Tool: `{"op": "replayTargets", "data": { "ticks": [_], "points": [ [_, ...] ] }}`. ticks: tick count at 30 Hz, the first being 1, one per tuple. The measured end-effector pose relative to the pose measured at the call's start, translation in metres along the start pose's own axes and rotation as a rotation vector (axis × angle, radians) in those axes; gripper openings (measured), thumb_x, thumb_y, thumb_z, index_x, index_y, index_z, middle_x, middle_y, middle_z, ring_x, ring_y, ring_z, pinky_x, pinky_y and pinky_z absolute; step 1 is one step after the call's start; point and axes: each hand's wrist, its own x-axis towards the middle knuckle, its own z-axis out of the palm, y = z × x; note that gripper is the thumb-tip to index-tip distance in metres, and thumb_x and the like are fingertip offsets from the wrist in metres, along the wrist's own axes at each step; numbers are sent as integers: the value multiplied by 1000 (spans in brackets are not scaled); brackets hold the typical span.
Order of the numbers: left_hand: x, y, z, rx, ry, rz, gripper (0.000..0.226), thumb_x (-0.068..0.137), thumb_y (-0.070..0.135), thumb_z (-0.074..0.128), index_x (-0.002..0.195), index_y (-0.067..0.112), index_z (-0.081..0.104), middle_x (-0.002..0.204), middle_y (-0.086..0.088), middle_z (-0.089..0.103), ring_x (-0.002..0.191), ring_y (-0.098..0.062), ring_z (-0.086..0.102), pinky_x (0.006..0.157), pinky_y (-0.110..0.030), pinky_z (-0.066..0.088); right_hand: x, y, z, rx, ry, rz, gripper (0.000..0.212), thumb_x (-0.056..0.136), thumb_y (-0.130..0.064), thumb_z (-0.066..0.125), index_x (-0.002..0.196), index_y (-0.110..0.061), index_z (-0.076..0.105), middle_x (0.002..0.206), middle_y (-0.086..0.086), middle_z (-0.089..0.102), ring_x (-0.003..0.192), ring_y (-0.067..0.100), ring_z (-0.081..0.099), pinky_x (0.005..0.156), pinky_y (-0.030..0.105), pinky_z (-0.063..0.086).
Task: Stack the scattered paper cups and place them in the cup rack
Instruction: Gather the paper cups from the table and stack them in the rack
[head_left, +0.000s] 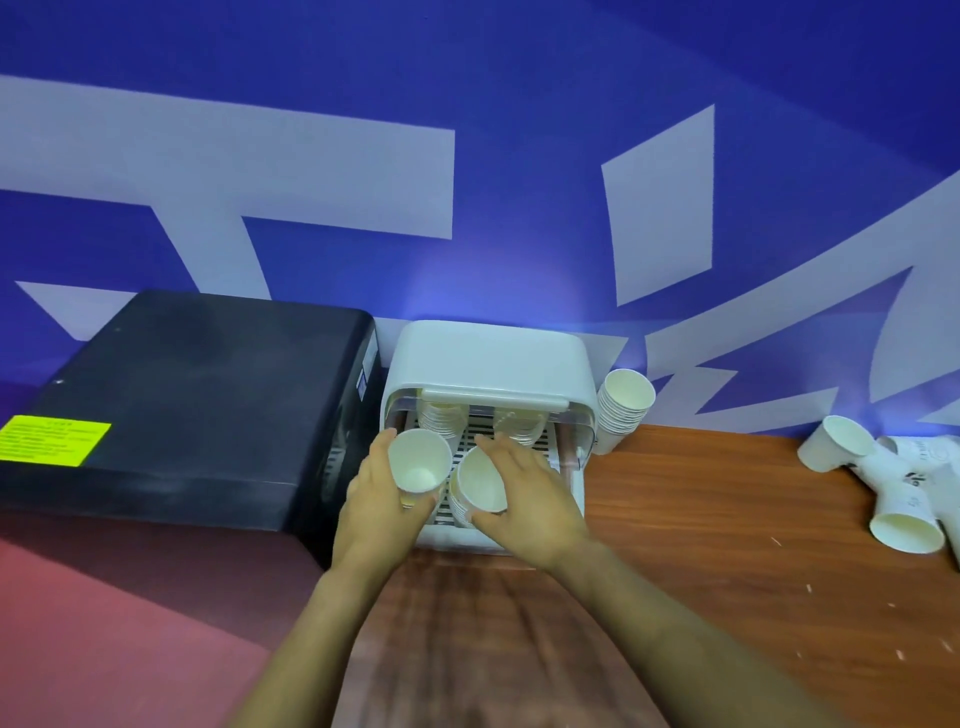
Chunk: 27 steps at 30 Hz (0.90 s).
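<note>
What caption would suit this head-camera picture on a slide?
Two hands, left and right, each set a cup stack into the white cup rack.

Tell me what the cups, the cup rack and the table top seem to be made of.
Cup stack in the right hand: thin white paper, matte, rolled rims. Cup rack: smooth white plastic by its rounded moulded shell, with a clear front flap. Table: reddish-brown wood grain, possibly laminate; slight sheen.
</note>
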Motion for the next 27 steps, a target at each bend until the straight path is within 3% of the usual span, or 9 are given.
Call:
{"op": "replayTargets", "data": {
  "ticks": [7,12,16,21,27],
  "points": [
    [-3,-15,10,179,-116,-100,92,73,37,74,147,24,21,150,-4,29,131,-32,37,103,-49,39,-6,15,11,-37,-258,84,96,80,-52,63,149,-40,-3,160,-5,-8,146,23,11,117,40,18],
    [-10,1,10,210,-95,-27,91,77,36,70,148,31,14,154,-4,16,139,-29,22,108,-47,32,-14,23,-3,24,-168,59,89,80,-50,62,149,-37,7,160,-6,9,145,18,17,115,42,26],
    [-28,25,12,237,-56,78,88,80,40,68,149,29,14,157,-2,10,144,-23,10,112,-43,24,-40,39,-26,58,-105,107,72,84,-42,61,146,-31,25,151,-6,30,136,17,35,110,36,33],
    [-48,55,42,185,-135,279,75,80,34,68,143,27,28,147,2,32,136,-20,28,111,-38,30,-85,79,-44,50,-132,254,59,86,-37,60,140,-27,38,138,-1,42,124,16,46,104,34,39],
    [-71,88,90,213,-330,301,70,82,35,65,143,26,32,144,0,38,132,-20,37,108,-33,33,-123,123,-69,51,-89,328,53,85,-41,60,134,-30,43,134,-4,44,121,15,46,102,34,40]
  ]
}}
